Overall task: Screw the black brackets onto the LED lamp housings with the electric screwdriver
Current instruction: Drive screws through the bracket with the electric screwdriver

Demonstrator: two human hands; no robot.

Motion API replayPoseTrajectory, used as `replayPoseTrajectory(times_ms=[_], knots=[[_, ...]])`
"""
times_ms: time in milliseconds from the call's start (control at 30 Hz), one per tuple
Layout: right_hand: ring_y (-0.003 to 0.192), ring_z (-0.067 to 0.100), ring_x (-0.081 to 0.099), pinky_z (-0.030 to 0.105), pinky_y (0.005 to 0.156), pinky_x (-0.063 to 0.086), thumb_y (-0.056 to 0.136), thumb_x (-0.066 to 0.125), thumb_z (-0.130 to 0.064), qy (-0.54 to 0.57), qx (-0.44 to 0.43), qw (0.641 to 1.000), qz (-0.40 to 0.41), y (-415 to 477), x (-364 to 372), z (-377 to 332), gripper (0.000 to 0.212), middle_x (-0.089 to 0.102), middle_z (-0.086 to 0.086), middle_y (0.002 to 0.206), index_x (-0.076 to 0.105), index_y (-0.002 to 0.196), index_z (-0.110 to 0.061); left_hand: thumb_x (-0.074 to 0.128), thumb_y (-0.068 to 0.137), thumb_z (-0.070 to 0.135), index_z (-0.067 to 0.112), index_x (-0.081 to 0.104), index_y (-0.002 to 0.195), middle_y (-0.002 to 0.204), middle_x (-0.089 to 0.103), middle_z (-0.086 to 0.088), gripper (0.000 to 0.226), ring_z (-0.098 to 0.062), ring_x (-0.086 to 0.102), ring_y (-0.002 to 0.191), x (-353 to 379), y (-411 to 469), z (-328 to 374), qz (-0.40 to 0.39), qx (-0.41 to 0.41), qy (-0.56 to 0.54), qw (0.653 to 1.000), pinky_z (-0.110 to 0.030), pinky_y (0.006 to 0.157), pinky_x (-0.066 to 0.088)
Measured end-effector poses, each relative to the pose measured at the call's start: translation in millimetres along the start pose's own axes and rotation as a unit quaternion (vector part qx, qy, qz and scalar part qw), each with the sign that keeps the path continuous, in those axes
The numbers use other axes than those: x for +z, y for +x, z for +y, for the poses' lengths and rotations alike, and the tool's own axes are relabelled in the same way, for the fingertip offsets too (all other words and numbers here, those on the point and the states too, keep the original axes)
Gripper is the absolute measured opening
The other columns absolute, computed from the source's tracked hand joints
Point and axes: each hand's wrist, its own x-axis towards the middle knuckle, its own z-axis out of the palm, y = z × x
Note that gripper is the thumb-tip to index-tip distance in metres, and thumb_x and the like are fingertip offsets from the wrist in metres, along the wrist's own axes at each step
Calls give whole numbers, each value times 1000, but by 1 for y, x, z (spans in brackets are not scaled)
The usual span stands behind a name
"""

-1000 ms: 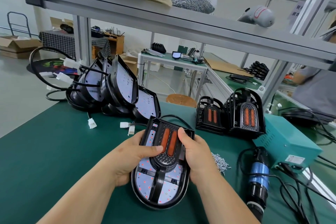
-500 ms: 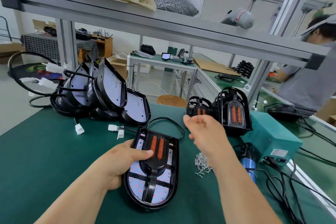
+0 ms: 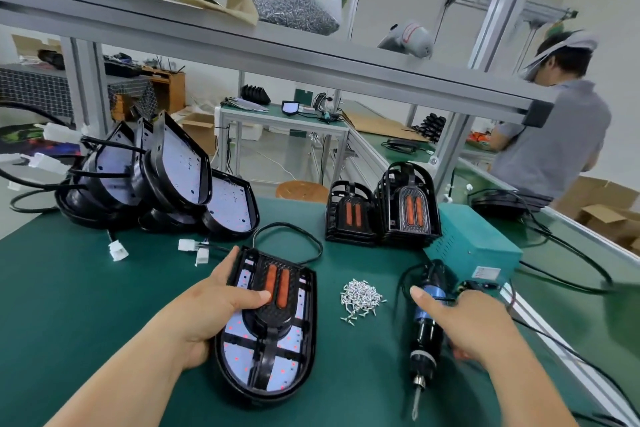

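An LED lamp housing (image 3: pixel 277 374) lies face up on the green mat, with a black bracket (image 3: pixel 277 321) bearing two orange strips seated on it. My left hand (image 3: pixel 211 308) grips the housing's left edge, thumb pressed on the bracket. To the right lies the electric screwdriver (image 3: pixel 424 336), bit pointing toward me. My right hand (image 3: pixel 474 319) wraps its body, thumb across the blue band. A small heap of loose screws (image 3: pixel 362 296) sits between housing and screwdriver.
Several bare lamp housings (image 3: pixel 156 180) with cables are piled at the back left. Stacked black brackets (image 3: pixel 381 208) stand at the back centre beside a teal power box (image 3: pixel 474 243). A metal shelf beam (image 3: pixel 277 52) runs overhead. Another person (image 3: pixel 554 135) works at the far right.
My right hand left the bracket, lifted, then came down to the right onto the screwdriver. My left hand stays on the housing, and the view has shifted right.
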Motion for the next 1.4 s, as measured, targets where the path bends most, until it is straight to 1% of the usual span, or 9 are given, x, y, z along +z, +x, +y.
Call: replayPoseTrajectory(times_ms=[300,433,733,833,1033,1133,1233,1333,1400], knots=[[58,24,62,32,48,57,71,80,-39,187,42,980,-47,0,20,2,34,63,7,69,62,72,-10,69,85,-1,44,28,151,103,77,0,90,-26,74,95,3,-6,-1,25,8,-13,1000,-51,92,54],[59,25,56,30,56,47,71,78,-32,309,70,947,-56,3,22,6,31,61,8,68,64,80,-6,68,85,-1,45,26,151,100,78,0,91,-24,76,86,4,-9,-1,28,10,-20,999,-43,73,58],[48,20,50,23,45,47,86,64,-34,801,67,569,-173,-17,22,-33,31,51,9,64,44,93,-11,64,88,-4,48,37,142,102,78,-3,80,-26,76,88,18,-28,-7,22,2,25,999,-41,68,60],[49,20,54,24,47,49,89,61,-35,821,40,543,-172,-21,19,-35,27,57,8,61,48,96,-13,65,88,-2,41,45,138,105,77,-5,69,-28,75,93,19,-34,-8,19,2,54,998,-44,78,58],[50,19,54,24,50,46,91,57,-33,866,31,486,-113,-23,20,-36,19,55,4,62,53,86,-14,76,85,16,47,16,154,131,60,12,97,-20,58,120,20,-45,1,78,6,151,985,-45,113,36],[50,17,57,25,54,45,89,61,-27,858,50,508,-55,-15,14,-28,13,56,2,62,56,85,-16,75,83,43,45,12,155,153,39,-1,96,-26,41,137,23,-52,11,168,61,369,912,-41,111,33],[50,16,57,27,55,43,89,61,-26,851,64,521,-27,-6,12,-20,13,56,2,63,56,94,-15,70,82,49,40,40,147,141,48,-8,72,-28,46,130,37,-54,23,241,178,522,799,-40,100,39],[51,18,55,28,56,45,90,62,-38,865,64,497,-27,-2,9,-14,29,57,3,60,56,104,-14,70,85,41,43,66,98,104,65,13,14,-13,61,105,70,-45,34,169,277,549,770,-29,86,42],[50,18,54,27,56,45,88,62,-43,875,53,480,-41,-1,6,-12,31,56,3,59,55,99,-14,68,88,38,41,61,78,86,62,20,12,-9,63,96,95,-31,37,99,259,609,743,-29,86,47]])
